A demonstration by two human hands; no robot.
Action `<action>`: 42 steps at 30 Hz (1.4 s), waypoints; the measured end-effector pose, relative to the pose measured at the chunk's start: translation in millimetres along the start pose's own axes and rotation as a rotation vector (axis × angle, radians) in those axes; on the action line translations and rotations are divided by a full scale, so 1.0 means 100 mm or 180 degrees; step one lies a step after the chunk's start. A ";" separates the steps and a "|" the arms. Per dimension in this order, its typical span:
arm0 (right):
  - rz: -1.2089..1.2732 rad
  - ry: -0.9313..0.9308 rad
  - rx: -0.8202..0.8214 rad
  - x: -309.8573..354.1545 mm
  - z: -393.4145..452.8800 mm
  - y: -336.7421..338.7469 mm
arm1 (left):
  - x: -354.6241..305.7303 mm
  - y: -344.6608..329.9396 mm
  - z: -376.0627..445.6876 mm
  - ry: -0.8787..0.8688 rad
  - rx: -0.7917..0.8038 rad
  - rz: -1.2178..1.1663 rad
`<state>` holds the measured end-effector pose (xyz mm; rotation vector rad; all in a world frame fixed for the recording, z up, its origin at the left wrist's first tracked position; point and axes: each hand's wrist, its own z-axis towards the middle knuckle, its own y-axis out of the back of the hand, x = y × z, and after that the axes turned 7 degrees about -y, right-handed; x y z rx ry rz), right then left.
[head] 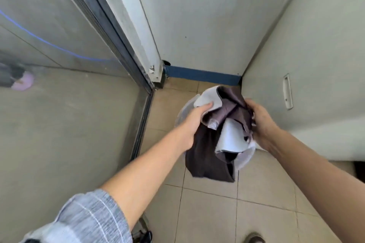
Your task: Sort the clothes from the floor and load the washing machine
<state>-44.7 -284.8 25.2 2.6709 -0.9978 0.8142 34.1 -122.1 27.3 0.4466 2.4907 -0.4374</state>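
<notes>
A bundle of clothes (221,136), dark brown fabric mixed with pale blue-grey pieces, hangs in mid-air over the tiled floor. My left hand (194,122) grips its upper left part, fingers curled into a pale piece. My right hand (260,122) holds the right side of the bundle. Under the bundle a round translucent basin (245,161) shows at its edges, mostly hidden by the cloth. The washing machine's white side (308,85) stands at the right, with a recessed handle (287,91).
A glass sliding door with a dark metal frame (126,59) fills the left. A white wall with a blue skirting strip (201,75) closes the back. Beige floor tiles (217,213) stretch towards me; a shoe tip (253,238) shows at the bottom.
</notes>
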 end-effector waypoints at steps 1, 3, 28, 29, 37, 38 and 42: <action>0.0040 0.0129 -0.0229 -0.14 0.13 0.02 | 0.11 0.05 0.13 -0.0058 -0.0119 0.0069; -0.0131 0.0589 -0.0566 -0.49 0.29 0.04 | 0.40 0.15 0.31 -0.0408 -0.0364 0.0367; -0.5547 0.1035 -0.0403 -1.52 1.71 -0.23 | 1.56 0.59 1.00 -0.1705 0.0210 0.4495; -0.5587 0.0869 -0.0377 -1.56 1.77 -0.22 | 1.58 0.58 1.01 -0.1749 0.0313 0.4491; -0.5709 0.0245 0.0003 -1.50 1.93 -0.26 | 2.05 0.64 0.76 -0.2132 0.0371 0.4811; -0.5660 0.0196 0.0057 -1.44 1.92 -0.21 | 2.10 0.64 0.69 -0.2068 0.0396 0.4864; -0.4978 0.0486 0.0260 -1.56 1.48 0.05 | 2.16 0.62 0.20 -0.1812 0.0381 0.4746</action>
